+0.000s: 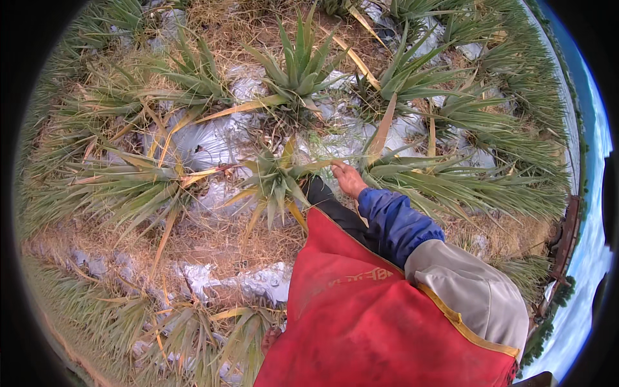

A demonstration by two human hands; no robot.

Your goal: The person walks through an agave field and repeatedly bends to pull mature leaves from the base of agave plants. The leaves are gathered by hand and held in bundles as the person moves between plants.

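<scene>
Nearby, spiky plants (280,182) amid silvery sheeting (218,140).

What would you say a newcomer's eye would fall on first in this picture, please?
Most likely the big red cloth with yellow edging, filling the lower middle of the view. Next comes the bare right hand in a blue sleeve, just right of a small spiky plant near the centre. The bright, curved strip of sky down the right edge stands out too.
</scene>
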